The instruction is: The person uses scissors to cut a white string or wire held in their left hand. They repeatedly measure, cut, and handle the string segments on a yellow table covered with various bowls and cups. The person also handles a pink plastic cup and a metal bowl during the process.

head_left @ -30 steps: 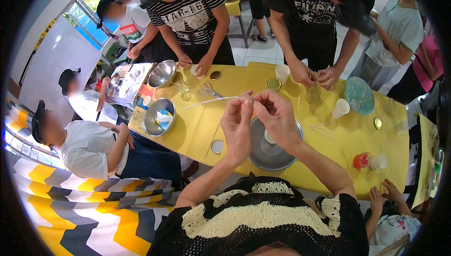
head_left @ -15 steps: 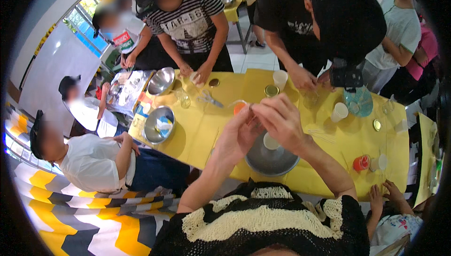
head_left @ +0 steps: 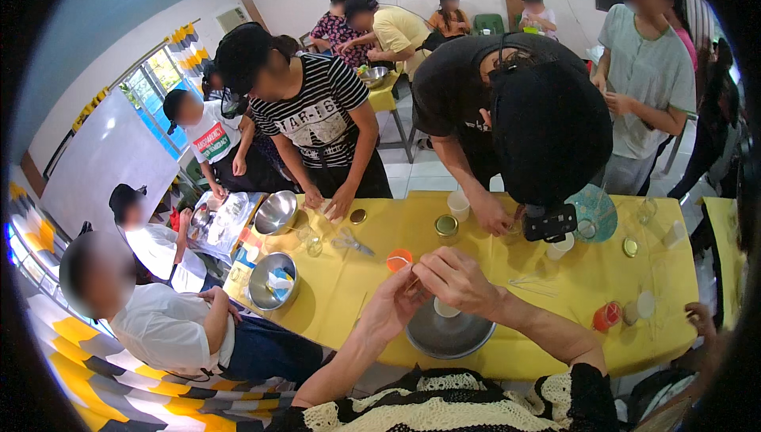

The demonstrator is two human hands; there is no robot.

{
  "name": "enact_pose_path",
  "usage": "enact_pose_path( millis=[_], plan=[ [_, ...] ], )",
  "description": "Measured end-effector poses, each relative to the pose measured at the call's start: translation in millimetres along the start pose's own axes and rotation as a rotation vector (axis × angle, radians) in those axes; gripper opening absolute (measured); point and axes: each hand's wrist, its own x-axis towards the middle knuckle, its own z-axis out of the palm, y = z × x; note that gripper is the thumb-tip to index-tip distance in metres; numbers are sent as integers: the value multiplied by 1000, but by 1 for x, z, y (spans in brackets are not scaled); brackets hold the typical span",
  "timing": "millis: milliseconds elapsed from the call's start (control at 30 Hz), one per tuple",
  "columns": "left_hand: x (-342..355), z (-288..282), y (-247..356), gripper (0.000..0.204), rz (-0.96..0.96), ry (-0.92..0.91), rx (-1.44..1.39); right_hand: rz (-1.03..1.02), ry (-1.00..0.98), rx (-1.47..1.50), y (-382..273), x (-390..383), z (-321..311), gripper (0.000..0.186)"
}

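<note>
Above the table's near side, my left hand (head_left: 394,299) and my right hand (head_left: 458,283) meet with fingertips pinched together. Whatever sits between them is too small and covered to make out. Beneath my hands stands a grey metal bowl (head_left: 432,345), with a white cup (head_left: 446,309) in it, partly hidden by my right hand. Just beyond my left fingertips is an orange cup (head_left: 399,260), with a pale strand across its top. Several thin white sticks (head_left: 533,284) lie to the right of my right wrist.
A yellow-covered table (head_left: 341,289) holds scissors (head_left: 351,242), a lidded jar (head_left: 446,228), steel bowls (head_left: 273,280), a teal bowl (head_left: 600,210) and a red-filled glass (head_left: 607,316). Across it, a person in black (head_left: 460,107) and one in stripes (head_left: 325,115) work with their hands.
The view has tilted up, so the table sits lower and more of the room shows. My hands stay pinched together over the bowl. The person in black leans lower.
</note>
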Motion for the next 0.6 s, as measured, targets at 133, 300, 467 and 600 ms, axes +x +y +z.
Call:
enact_pose_path(
  millis=[133, 300, 467, 600],
  plan=[
    [1, 2, -12, 16, 63, -10, 12, 44, 9, 101, 2, -8, 0, 24],
    [5, 5, -26, 15, 170, -5, 6, 122, 125, 221, 1, -8, 5, 21],
    [-2, 10, -41, 20, 276, 59, 27, 396, 267, 490, -16, -19, 18, 18],
    [-16, 4, -53, 23, 349, 127, 65, 641, 272, 770, -39, -21, 17, 13]
  ],
)
